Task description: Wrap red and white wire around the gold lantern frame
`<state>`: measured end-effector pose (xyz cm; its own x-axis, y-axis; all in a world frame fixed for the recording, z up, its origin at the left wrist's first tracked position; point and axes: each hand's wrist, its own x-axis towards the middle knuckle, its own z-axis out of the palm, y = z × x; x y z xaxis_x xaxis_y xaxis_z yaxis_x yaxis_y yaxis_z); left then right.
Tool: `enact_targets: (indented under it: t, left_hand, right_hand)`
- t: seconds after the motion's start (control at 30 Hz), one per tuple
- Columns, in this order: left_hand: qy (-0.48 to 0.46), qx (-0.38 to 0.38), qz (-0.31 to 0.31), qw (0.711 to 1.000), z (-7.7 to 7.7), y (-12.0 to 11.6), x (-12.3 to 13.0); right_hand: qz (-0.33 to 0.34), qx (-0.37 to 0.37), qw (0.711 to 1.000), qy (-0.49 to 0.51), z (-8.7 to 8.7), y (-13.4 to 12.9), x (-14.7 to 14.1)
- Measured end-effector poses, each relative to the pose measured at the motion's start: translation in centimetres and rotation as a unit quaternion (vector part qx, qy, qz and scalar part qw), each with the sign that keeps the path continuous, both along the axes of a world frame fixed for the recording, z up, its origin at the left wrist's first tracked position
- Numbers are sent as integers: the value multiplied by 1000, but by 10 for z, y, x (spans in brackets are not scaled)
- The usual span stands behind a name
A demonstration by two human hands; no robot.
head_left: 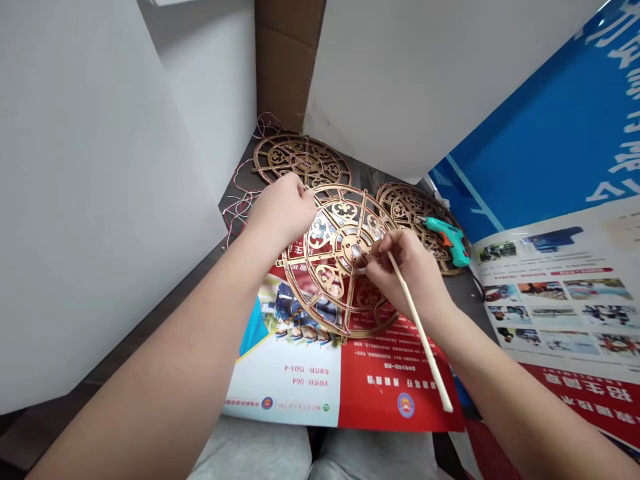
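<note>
The disc lies over a flyer, between the two hands, and I'd guess the flyer's just a makeshift mat. Left hand is curled in at the disc's upper-left rim, likely to stop it sliding, but the fingertips are hidden, so can't tell if they're really pinching it. Right hand has thumb and fingers closed on a stick, close to its upper end and beside the disc's middle, probably for finer control, so the long part trails back over the flyer. Glue gun sits on the side disc, seemingly parked within easy reach. Back disc stays behind, with loose wires off left, out of the way.
</note>
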<state>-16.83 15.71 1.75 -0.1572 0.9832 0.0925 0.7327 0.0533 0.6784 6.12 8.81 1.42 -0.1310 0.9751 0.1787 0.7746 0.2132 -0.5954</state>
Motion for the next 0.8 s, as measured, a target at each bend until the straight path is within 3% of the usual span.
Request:
enact_targets:
  t: [0.3, 0.5, 0.8]
  left_hand:
    - [44, -26, -17, 999, -8, 0, 0]
    - [-12, 17, -15, 1000, 1, -4, 4]
    - [-55, 59, -14, 997, 5, -10, 6]
  right_hand:
    - [49, -20, 999, 2, -13, 7, 14]
    - [92, -3, 994, -54, 4, 12, 13]
    - [120, -68, 970, -199, 32, 17, -2]
